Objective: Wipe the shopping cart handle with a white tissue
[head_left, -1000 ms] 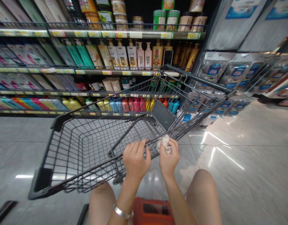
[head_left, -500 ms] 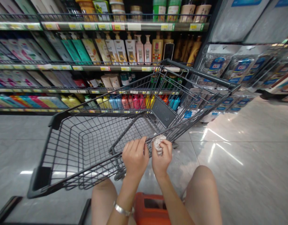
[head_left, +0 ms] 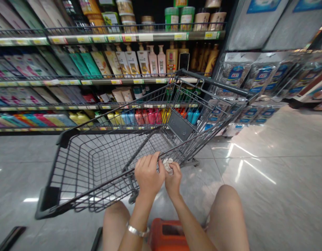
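A grey wire shopping cart (head_left: 181,127) stands across the view, its handle at the upper right and its basket reaching to the left. My left hand (head_left: 148,173) is closed over the near top rail of the basket, with a silver bracelet at the wrist. Just to its right, my right hand (head_left: 173,179) pinches a crumpled whitish cloth or tissue (head_left: 167,164) close against the same rail. The two hands nearly touch. Which part of the rail the wipe covers is hidden by fingers.
Shelves (head_left: 134,82) of bottles and tubs run behind the cart. Packaged goods (head_left: 235,73) hang at the right. Below my arms, between the knees, is an orange-red plastic object (head_left: 168,240). Black bars (head_left: 13,240) show at the lower left, above the shiny tiled floor (head_left: 281,167).
My right hand, with the crumpled wipe, has shifted left along the rail and closer to my left hand. My left hand stays on the rail. The view has tilted slightly up.
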The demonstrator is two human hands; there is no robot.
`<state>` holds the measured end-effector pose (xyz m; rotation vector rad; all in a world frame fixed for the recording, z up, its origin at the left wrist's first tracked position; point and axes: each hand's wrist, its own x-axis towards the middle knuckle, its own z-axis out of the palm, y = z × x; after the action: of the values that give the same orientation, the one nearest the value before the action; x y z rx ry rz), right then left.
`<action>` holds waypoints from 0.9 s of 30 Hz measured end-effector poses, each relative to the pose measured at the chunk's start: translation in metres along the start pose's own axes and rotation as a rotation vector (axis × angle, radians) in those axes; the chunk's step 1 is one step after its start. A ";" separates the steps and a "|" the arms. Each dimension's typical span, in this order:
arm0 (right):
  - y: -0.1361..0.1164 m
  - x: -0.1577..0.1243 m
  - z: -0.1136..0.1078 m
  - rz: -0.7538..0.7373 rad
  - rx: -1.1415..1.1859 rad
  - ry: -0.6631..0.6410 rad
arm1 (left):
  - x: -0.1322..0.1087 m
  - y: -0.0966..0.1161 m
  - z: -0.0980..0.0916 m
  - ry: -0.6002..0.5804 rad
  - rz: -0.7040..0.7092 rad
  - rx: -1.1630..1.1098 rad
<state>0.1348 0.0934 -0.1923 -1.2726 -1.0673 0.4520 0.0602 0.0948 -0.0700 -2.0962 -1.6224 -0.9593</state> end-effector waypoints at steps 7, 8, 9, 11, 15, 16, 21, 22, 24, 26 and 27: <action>0.002 0.004 0.000 0.270 0.073 0.012 | 0.002 -0.006 -0.003 -0.086 0.040 -0.002; 0.001 0.006 0.000 0.321 0.089 0.020 | 0.001 -0.007 -0.005 -0.103 0.055 -0.001; -0.001 0.010 -0.001 0.373 0.120 0.033 | 0.001 -0.008 -0.006 -0.117 0.071 0.000; -0.009 0.021 -0.003 0.461 0.237 0.085 | 0.001 -0.009 -0.008 -0.131 0.098 0.005; -0.034 0.049 -0.012 0.513 0.480 0.215 | 0.001 -0.009 -0.009 -0.128 0.106 0.020; -0.040 0.055 -0.015 0.501 0.495 0.224 | 0.001 -0.009 -0.008 -0.127 0.102 0.023; -0.052 0.073 -0.030 0.451 0.484 0.180 | 0.002 -0.008 -0.007 -0.102 0.093 0.026; -0.051 0.078 -0.033 0.433 0.477 0.198 | 0.002 -0.008 -0.007 -0.097 0.091 0.025; -0.047 0.089 -0.038 0.400 0.458 0.256 | 0.002 -0.008 -0.006 -0.090 0.089 0.024; -0.043 0.101 -0.041 0.371 0.447 0.303 | 0.002 -0.008 -0.006 -0.083 0.093 0.024; -0.041 0.107 -0.043 0.355 0.444 0.316 | 0.002 -0.008 -0.006 -0.077 0.096 0.025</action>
<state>0.2104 0.1421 -0.1100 -1.0855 -0.4392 0.6867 0.0514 0.0952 -0.0657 -2.1973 -1.5460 -0.8337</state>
